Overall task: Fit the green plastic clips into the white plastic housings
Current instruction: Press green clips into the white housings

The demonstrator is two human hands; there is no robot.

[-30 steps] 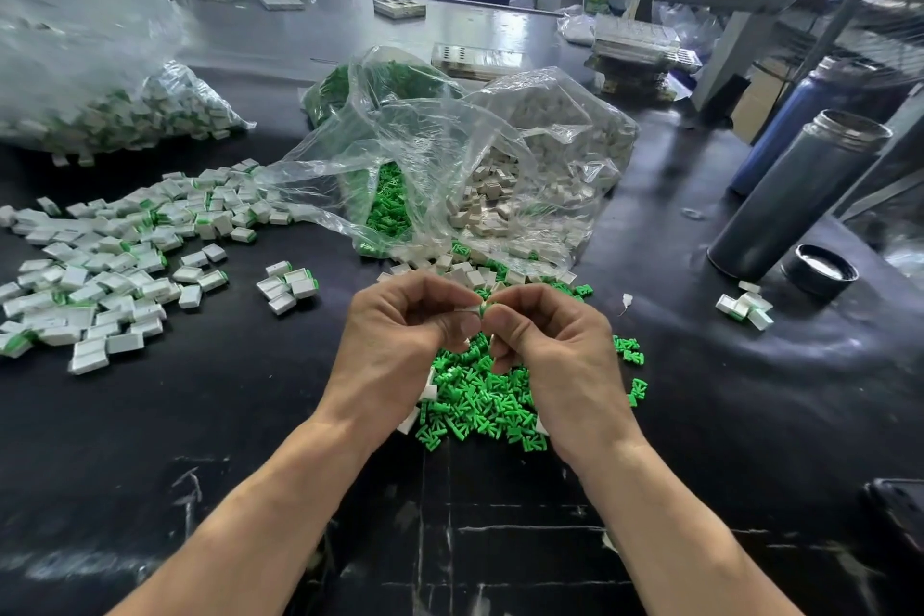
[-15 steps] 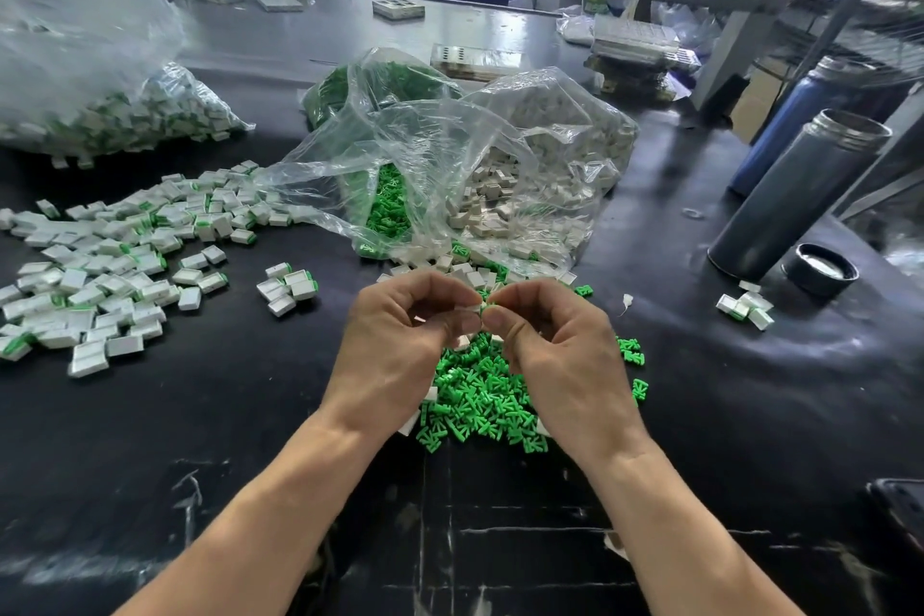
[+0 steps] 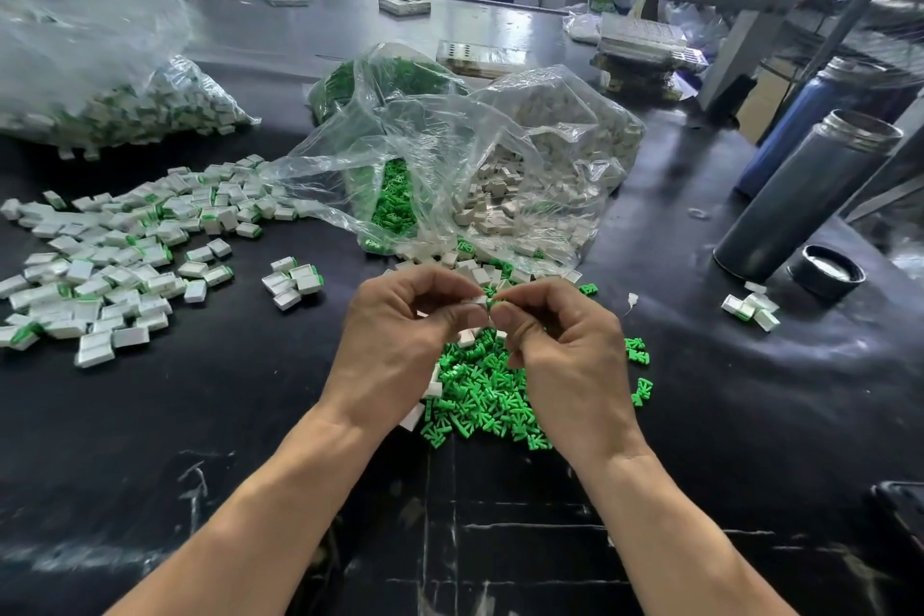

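My left hand (image 3: 400, 345) pinches a small white housing (image 3: 477, 300) between thumb and forefinger. My right hand (image 3: 565, 355) pinches a green clip (image 3: 495, 301) at its fingertips, right against the housing's end. Both hands hover over a loose pile of green clips (image 3: 480, 395) on the black table. White housings (image 3: 475, 265) spill from a clear bag (image 3: 500, 165) just beyond the hands. Fitted white-and-green pieces (image 3: 115, 265) lie spread out at the left.
A large bag of finished pieces (image 3: 115, 105) sits at the back left. A steel flask (image 3: 800, 195), its black cap (image 3: 825, 271) and a few fitted pieces (image 3: 752, 308) stand at the right. A small cluster of housings (image 3: 292, 283) lies left of my hands.
My hands have stayed over the green pile. The fingertips have shifted slightly, and the white housing and the green clip now show between them.
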